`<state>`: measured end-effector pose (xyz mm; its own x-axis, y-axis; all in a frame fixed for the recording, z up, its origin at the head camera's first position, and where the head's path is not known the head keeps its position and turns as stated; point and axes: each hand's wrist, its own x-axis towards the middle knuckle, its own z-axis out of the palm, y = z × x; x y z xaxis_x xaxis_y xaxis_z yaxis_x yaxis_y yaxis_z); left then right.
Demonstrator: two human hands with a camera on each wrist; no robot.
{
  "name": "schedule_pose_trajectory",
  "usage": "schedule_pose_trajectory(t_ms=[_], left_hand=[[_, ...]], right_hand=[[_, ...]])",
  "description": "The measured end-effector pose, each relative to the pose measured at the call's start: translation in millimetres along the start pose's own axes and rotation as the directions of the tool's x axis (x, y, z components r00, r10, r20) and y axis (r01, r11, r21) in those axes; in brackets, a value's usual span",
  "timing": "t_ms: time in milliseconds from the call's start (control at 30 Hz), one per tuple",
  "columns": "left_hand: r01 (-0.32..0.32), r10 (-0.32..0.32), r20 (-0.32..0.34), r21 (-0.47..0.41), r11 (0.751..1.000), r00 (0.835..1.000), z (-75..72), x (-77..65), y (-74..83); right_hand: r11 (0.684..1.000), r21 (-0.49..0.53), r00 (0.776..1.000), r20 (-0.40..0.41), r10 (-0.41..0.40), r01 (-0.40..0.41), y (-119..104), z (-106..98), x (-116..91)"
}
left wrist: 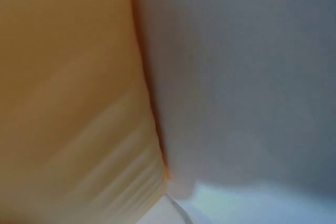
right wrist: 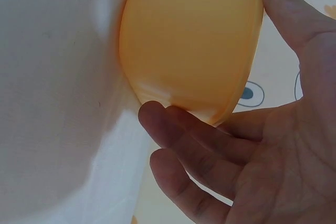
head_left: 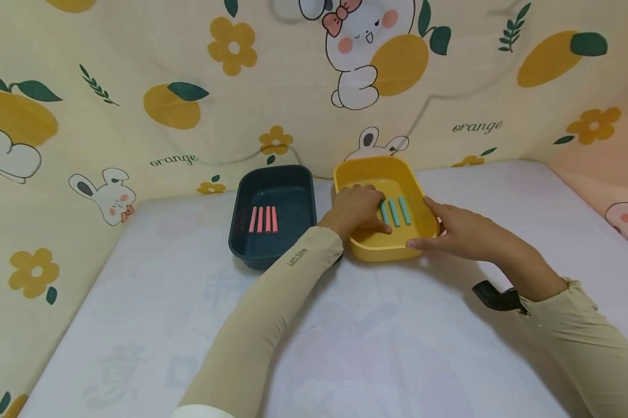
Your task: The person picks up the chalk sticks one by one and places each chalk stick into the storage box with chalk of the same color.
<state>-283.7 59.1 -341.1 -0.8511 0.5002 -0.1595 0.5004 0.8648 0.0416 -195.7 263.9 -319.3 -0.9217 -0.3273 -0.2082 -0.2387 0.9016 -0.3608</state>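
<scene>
In the head view, my left hand reaches into the yellow tray, thumb and fingertips at opposite ends of the leftmost teal chalk stick. Its grip looks like a pinch, though the hand partly hides the stick. Two more teal chalk sticks lie alongside on the tray floor. My right hand grips the tray's right side near the front corner. In the right wrist view, bent fingers bear on the yellow wall. The left wrist view has only blurred yellow wall and tabletop.
Left of the yellow tray stands a dark blue tray, holding several pink chalk sticks in a row. Both trays sit at the back of the white-covered table, against a printed cloth backdrop.
</scene>
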Motion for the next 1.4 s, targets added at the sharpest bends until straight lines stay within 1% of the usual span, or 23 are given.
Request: schedule_pose_trajectory(t_ms=[133,300,467,533,633,733,833,933,1000,1067,1133,1267,1333,1400], left_hand=[[0.014,-0.014,0.001,-0.009,1.000,1.000,0.1,-1.5,0.7],[0.014,-0.014,-0.009,-0.015,1.000,1.000,0.0,-2.0,0.6],[0.039,-0.040,-0.022,-0.063,0.997,0.999,-0.7,0.3,-1.2],[0.043,-0.047,-0.039,-0.101,0.994,0.998,-0.9,1.9,-1.7],[0.040,-0.053,-0.071,-0.186,0.982,0.996,-1.4,4.2,-1.7],[0.038,-0.066,-0.092,-0.272,0.962,0.994,-2.6,4.0,-1.4],[0.044,-0.085,-0.107,-0.339,0.940,0.991,-4.9,0.0,-0.8],[0.040,-0.097,-0.129,-0.385,0.922,0.987,-7.4,-7.9,-0.3],[0.023,-0.091,-0.153,-0.395,0.919,0.984,-8.0,-14.8,-1.2],[-0.008,-0.072,-0.180,-0.410,0.912,0.981,-7.9,-23.3,-1.9],[-0.046,-0.050,-0.209,-0.433,0.900,0.977,-7.0,-32.0,-2.9],[-0.109,-0.017,-0.248,-0.486,0.867,0.969,-8.7,-53.4,-4.8],[-0.123,-0.011,-0.260,-0.494,0.861,0.965,-11.4,-66.4,-6.4],[-0.136,-0.007,-0.278,-0.491,0.861,0.960,-14.5,-80.6,-8.6]], right_hand=[[1.000,-0.003,1.000,0.000,-0.004,0.004,-0.2,-0.1,0.3],[1.000,-0.009,1.000,0.001,0.002,-0.002,0.8,-0.5,0.1],[1.000,-0.007,1.000,-0.001,-0.005,0.005,-1.0,-0.9,1.3],[1.000,-0.008,1.000,-0.005,-0.009,0.009,-1.4,-1.2,1.4],[1.000,-0.009,1.000,-0.007,-0.004,0.004,-1.4,-1.2,1.2],[1.000,-0.011,1.000,-0.008,-0.009,0.009,-0.7,-0.9,0.7],[1.000,-0.009,1.000,-0.011,-0.012,0.012,-0.6,-0.8,0.1],[1.000,-0.006,1.000,-0.009,-0.016,0.015,0.0,-1.8,-0.7],[1.000,-0.005,1.000,-0.009,-0.017,0.017,-0.2,-2.6,-0.5],[1.000,-0.004,1.000,-0.008,-0.016,0.016,-0.3,-3.2,-0.4],[1.000,-0.006,1.000,-0.006,-0.012,0.012,-0.4,-3.4,-0.1],[1.000,-0.008,1.000,-0.004,-0.013,0.013,-0.1,-3.3,0.8],[1.000,-0.005,1.000,-0.002,-0.018,0.018,-0.2,-2.9,1.0],[1.000,-0.004,1.000,-0.004,-0.025,0.025,-0.6,-2.3,1.2]])
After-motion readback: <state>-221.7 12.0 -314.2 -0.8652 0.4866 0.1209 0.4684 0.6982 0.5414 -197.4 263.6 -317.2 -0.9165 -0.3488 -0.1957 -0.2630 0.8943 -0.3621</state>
